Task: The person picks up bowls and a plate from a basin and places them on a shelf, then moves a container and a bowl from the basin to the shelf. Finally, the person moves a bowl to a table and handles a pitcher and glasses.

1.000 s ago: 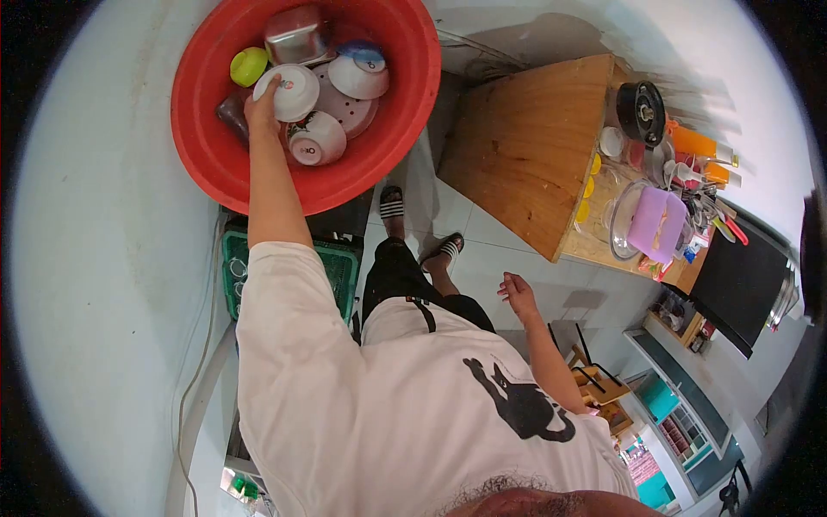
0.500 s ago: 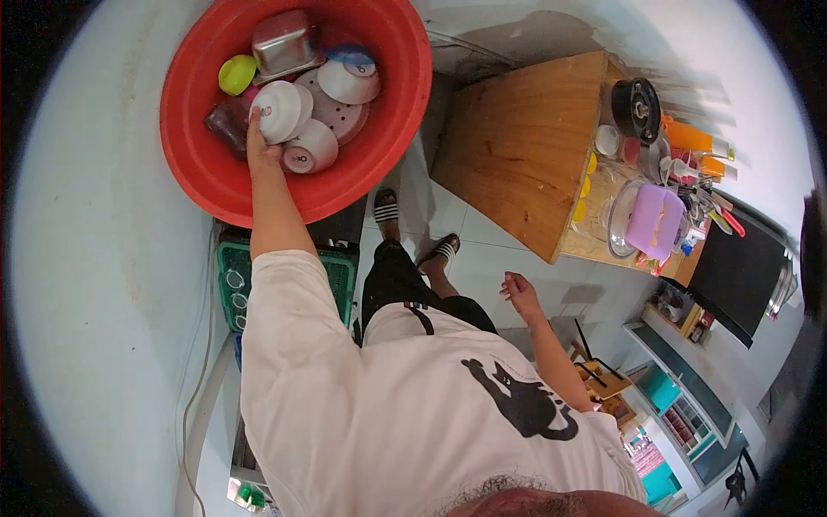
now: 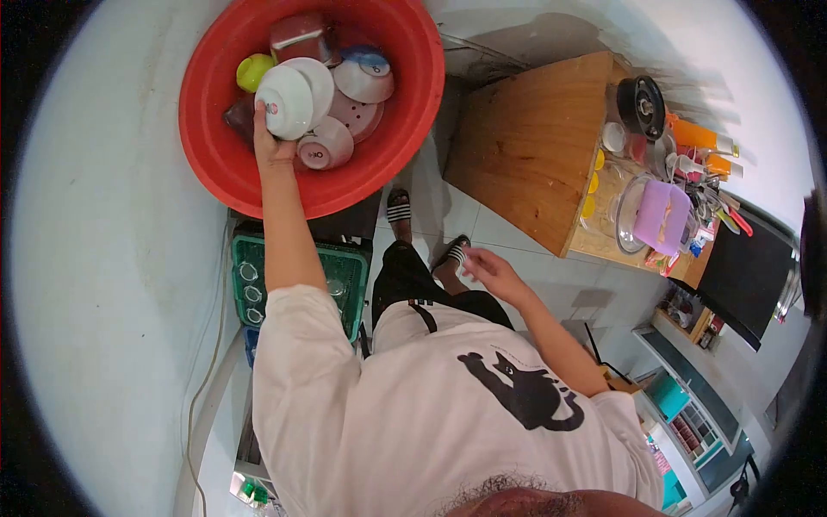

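My left hand reaches into a large red tub and grips the near edge of a white bowl. Another white dish lies against that bowl's far side. Around them in the tub are a lime-green cup, a metal container, a small white bowl, a bowl with a blue item on it, a perforated plate and a dark brown item. Away from the tub, in front of my torso, my right hand is open and holds nothing, its fingers loosely bent.
Below the tub stands a green basket with glasses. On the right, a wooden table bears a black pan, a purple container, orange bottles and utensils. A cable runs along the left wall.
The white bowl in my left hand has tilted and separated somewhat from the dish behind it. My right hand has moved left and up towards my feet. The whole view has shifted slightly.
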Action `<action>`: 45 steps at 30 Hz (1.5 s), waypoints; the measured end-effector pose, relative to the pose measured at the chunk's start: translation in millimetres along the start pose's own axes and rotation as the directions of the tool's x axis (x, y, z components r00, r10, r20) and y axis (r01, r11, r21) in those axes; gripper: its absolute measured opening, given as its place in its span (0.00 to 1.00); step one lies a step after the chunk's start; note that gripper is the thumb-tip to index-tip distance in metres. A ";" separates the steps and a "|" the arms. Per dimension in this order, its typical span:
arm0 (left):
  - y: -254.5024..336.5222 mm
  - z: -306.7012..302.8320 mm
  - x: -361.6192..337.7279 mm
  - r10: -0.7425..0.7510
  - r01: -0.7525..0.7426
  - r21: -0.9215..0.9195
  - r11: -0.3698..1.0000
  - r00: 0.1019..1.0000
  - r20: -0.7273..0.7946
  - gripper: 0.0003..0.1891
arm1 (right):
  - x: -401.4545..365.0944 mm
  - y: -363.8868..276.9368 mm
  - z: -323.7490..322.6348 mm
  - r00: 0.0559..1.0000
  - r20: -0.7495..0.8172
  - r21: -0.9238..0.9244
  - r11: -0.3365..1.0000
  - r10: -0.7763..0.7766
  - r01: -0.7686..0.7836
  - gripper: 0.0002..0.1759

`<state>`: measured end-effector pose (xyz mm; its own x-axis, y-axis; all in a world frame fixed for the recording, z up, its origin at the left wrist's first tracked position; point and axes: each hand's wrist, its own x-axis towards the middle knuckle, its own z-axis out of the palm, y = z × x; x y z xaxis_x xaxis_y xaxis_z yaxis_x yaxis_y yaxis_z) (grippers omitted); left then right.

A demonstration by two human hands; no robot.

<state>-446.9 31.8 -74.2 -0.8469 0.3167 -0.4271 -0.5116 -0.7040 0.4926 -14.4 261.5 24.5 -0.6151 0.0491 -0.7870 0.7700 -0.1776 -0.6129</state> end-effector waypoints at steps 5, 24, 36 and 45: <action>-25.3 57.8 -95.8 -0.056 0.057 -0.031 0.998 0.998 0.035 0.26 | 36.4 -107.2 45.1 0.904 -0.082 -0.006 0.907 -0.420 0.421 0.40; -229.1 85.3 -452.4 -0.116 0.081 0.476 0.876 0.992 0.045 0.29 | -137.7 41.0 -26.8 0.858 -0.129 -0.077 0.868 -0.497 0.491 0.54; -340.8 77.2 -592.8 -0.175 0.099 0.656 0.748 0.983 0.052 0.33 | -249.8 176.9 -77.5 0.741 -0.221 -0.289 0.768 -0.634 0.571 0.48; -366.5 70.7 -707.4 -0.539 0.474 0.330 0.816 0.831 0.139 0.46 | -331.1 252.8 -77.9 0.629 -0.021 -0.541 0.538 -0.777 0.646 0.41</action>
<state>329.5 110.7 101.0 -0.4481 0.7307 -0.5150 -0.8671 -0.2150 0.4494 397.2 276.9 124.6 -0.9816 0.1900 -0.0200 0.1085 0.4685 -0.8768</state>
